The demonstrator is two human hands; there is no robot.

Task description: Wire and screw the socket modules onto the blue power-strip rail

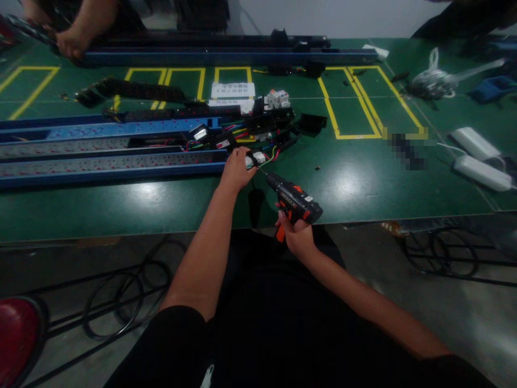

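Observation:
My right hand [298,233] is wrapped round the grip of a black and orange cordless drill [294,198]. Its long thin bit points up and left at a small white electrical part [256,158] with coloured wires. Closed at the right end of a long blue power strip [169,171], my left hand [238,168] grips that white part, though the fingers partly hide it. Just behind my left hand lie black modules [223,141] and a tangle of red, yellow, green and blue wires [238,130].
More blue strips [137,128] lie at the left. A white circuit breaker [278,99] and paper labels [233,90] sit behind. White adapters [476,144] and bundled clear cable [432,82] are at right. A co-worker's hand [72,44] holds something dark at the far left.

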